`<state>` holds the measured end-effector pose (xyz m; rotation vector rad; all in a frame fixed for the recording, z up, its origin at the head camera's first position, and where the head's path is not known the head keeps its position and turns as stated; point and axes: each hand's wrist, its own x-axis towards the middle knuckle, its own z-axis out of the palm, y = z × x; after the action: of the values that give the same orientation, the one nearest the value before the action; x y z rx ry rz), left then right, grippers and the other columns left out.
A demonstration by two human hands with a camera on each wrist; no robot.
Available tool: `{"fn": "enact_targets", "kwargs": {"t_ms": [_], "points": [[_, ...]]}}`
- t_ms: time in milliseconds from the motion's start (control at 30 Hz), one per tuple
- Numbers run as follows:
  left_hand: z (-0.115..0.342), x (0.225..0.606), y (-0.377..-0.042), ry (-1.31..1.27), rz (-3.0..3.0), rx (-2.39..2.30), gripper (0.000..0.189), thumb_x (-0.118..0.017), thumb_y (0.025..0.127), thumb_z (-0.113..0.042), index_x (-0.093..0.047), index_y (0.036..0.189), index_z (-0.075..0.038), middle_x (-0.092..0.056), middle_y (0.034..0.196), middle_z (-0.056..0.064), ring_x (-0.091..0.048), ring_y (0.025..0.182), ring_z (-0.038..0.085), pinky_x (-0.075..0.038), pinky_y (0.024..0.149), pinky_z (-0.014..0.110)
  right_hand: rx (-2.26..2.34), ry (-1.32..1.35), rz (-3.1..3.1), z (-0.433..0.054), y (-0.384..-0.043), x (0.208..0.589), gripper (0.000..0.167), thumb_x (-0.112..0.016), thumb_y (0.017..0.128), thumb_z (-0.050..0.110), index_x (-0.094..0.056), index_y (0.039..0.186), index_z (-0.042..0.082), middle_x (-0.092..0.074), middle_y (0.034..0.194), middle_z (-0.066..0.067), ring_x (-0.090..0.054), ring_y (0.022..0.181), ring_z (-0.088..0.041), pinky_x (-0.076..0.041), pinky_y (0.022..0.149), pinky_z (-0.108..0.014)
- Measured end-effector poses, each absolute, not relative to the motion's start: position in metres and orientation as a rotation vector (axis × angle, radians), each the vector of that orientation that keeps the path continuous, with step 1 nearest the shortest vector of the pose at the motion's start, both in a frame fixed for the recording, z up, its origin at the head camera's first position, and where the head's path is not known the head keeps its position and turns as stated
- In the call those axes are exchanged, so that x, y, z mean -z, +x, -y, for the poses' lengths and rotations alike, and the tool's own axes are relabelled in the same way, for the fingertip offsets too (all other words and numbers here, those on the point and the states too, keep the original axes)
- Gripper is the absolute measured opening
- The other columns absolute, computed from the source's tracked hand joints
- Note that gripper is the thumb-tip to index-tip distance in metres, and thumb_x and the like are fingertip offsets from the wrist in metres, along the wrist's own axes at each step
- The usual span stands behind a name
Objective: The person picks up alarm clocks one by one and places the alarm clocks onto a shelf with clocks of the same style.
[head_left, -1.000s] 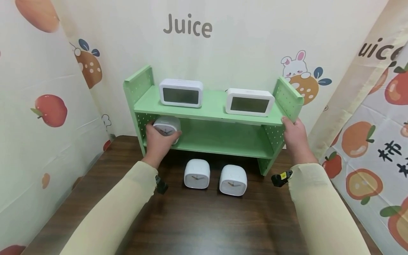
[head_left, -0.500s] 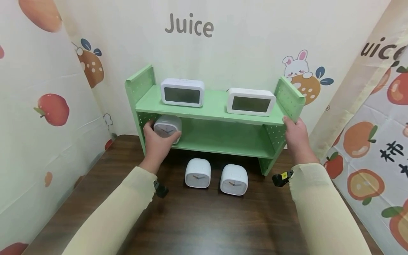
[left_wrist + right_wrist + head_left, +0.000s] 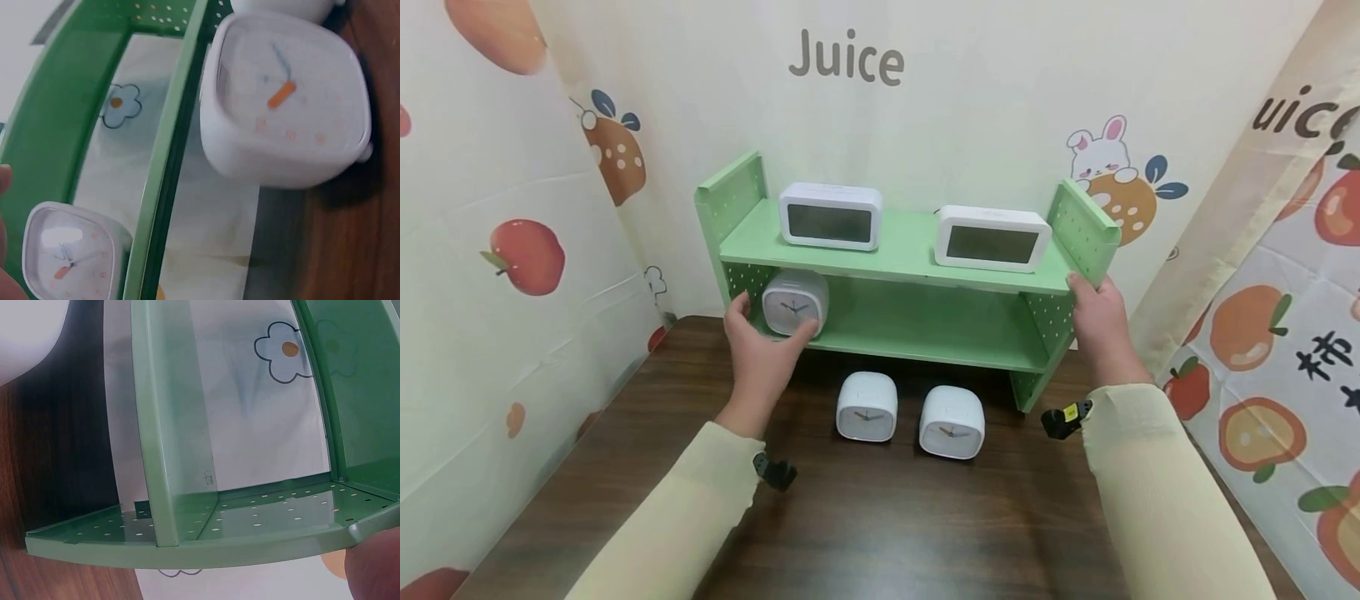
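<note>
A small white clock [image 3: 795, 303] stands at the left end of the lower level of the green shelf [image 3: 925, 329]. Just in front of it is my left hand [image 3: 763, 354], fingers and thumb spread apart, the thumb overlapping the clock's lower right corner in the head view. The left wrist view shows that clock [image 3: 72, 256] upright, with a bit of my hand [image 3: 6, 262] at the left edge. My right hand [image 3: 1099, 321] grips the front edge of the shelf's right side panel, thumb on the inner side. In the right wrist view only a fingertip [image 3: 375, 565] of it shows.
Two white digital clocks [image 3: 831, 218] [image 3: 992, 240] stand on the top level. On the dark wooden table [image 3: 865, 525], two more small white clocks [image 3: 867, 408] [image 3: 951, 423] sit before the shelf. Printed curtains [image 3: 970, 100] hang behind and at both sides.
My left hand has loosened from the small clock and drawn back slightly toward me and down, its fingers spreading. The clock stays on the lower level. My right hand keeps its grip on the panel.
</note>
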<state>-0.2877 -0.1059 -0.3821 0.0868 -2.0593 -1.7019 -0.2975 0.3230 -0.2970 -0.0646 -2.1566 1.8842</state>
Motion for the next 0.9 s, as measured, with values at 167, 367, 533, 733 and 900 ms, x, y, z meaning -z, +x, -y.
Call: {"fn": "enact_targets", "kwargs": {"t_ms": [167, 367, 533, 733, 900], "points": [[0.1, 0.397, -0.263, 0.119, 2.047, 1.724, 0.107, -0.089, 0.081, -0.037, -0.018, 0.158, -0.011, -0.02, 0.161, 0.012, -0.02, 0.15, 0.024, -0.024, 0.121, 0.044, -1.89, -0.092, 2.151, -0.322, -0.297, 0.296, 0.057, -0.043, 0.11, 0.037, -0.035, 0.16, 0.011, -0.056, 0.129, 0.004, -0.051, 0.118, -0.01, -0.03, 0.117, -0.045], [0.083, 0.416, -0.239, 0.099, 2.098, 1.747, 0.11, -0.09, 0.08, -0.04, -0.019, 0.158, -0.006, -0.022, 0.162, 0.013, -0.022, 0.149, 0.028, -0.023, 0.121, 0.046, -1.89, -0.098, 2.142, -0.323, -0.297, 0.297, 0.056, -0.044, 0.11, 0.037, -0.037, 0.158, 0.009, -0.058, 0.119, 0.009, -0.053, 0.113, -0.009, -0.033, 0.114, -0.043], [0.068, 0.422, -0.229, 0.102, 2.107, 1.772, 0.105, -0.09, 0.081, -0.033, -0.021, 0.157, -0.008, -0.024, 0.161, 0.012, -0.023, 0.148, 0.027, -0.025, 0.12, 0.047, -1.9, -0.09, 2.136, -0.322, -0.297, 0.297, 0.057, -0.044, 0.11, 0.037, -0.036, 0.158, 0.009, -0.058, 0.118, 0.01, -0.053, 0.112, -0.009, -0.034, 0.112, -0.041], [0.05, 0.433, -0.224, 0.109, 2.111, 1.808, 0.102, -0.09, 0.081, -0.026, -0.023, 0.156, -0.008, -0.026, 0.16, 0.013, -0.024, 0.149, 0.029, -0.025, 0.119, 0.051, -1.906, -0.073, 2.137, -0.321, -0.296, 0.296, 0.057, -0.043, 0.11, 0.037, -0.036, 0.159, 0.009, -0.057, 0.121, 0.009, -0.051, 0.116, -0.009, -0.031, 0.116, -0.044], [0.033, 0.445, -0.225, 0.079, 2.155, 1.813, 0.106, -0.092, 0.078, -0.029, -0.024, 0.157, -0.009, -0.027, 0.159, 0.013, -0.028, 0.147, 0.03, -0.027, 0.118, 0.054, -1.895, -0.071, 2.135, -0.322, -0.296, 0.296, 0.056, -0.044, 0.11, 0.037, -0.036, 0.158, 0.009, -0.058, 0.12, 0.009, -0.052, 0.114, -0.01, -0.034, 0.111, -0.04]]}}
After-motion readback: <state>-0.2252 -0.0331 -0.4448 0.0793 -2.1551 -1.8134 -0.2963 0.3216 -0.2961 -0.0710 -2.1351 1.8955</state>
